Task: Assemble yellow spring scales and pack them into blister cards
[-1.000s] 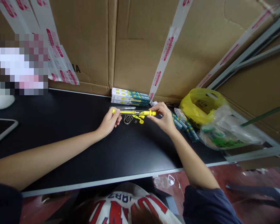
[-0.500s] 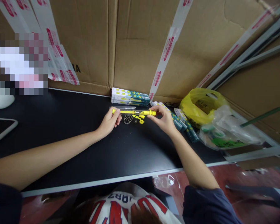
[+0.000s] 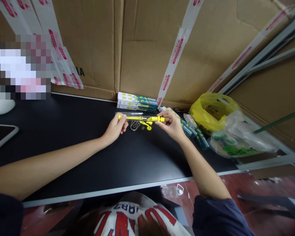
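Observation:
My left hand (image 3: 116,127) is closed on the left end of a slim yellow pen-shaped tool (image 3: 131,118), its thumb on top. A clear plastic sleeve (image 3: 137,113) lies along the tool's far side; I cannot tell whether the hand also grips it. At the tool's right end, the thumb and fingertips of my right hand (image 3: 171,124) pinch the thicker yellow part. The tool is roughly level, with a metallic section in its middle. Just below it on the table lie a bent metal wire loop (image 3: 135,126), a small yellow piece with a ring (image 3: 149,128) and a tiny clear piece (image 3: 143,128).
Printed boxes (image 3: 137,102) are stacked against the cardboard wall, and more boxes (image 3: 203,139) lie right of my right hand. Beyond them sit a yellow plastic bag (image 3: 206,111) and a clear plastic bag (image 3: 236,137). A tablet-like device (image 3: 2,136) is at the left of the black table (image 3: 88,170).

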Available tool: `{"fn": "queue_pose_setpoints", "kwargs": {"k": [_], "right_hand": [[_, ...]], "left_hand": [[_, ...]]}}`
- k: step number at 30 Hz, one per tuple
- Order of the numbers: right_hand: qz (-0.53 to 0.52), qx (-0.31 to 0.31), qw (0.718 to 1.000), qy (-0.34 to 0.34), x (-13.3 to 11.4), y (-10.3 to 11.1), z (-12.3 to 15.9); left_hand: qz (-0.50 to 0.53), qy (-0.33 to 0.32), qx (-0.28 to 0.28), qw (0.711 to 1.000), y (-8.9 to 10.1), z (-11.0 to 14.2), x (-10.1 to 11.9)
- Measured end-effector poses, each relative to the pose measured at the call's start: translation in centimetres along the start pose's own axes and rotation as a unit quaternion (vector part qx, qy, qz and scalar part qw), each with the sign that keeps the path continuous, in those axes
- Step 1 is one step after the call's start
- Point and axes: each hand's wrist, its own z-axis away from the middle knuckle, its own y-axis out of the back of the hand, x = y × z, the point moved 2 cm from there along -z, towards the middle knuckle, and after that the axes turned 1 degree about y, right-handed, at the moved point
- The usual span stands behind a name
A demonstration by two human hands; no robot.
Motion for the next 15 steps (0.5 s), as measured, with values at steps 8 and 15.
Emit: {"fn": "queue_pose_setpoints", "kwargs": {"k": [8, 15], "right_hand": [[0.11, 0.066, 0.988, 0.089, -1.1, 0.6, -0.5], [0.119, 0.049, 0.985, 0.118, -1.1, 0.6, -0.6]], "left_hand": [[-0.003, -0.005, 0.001, 1.0, 0.1, 0.0, -0.2], [-0.003, -0.003, 0.001, 1.0, 0.1, -0.1, -0.3]]}}
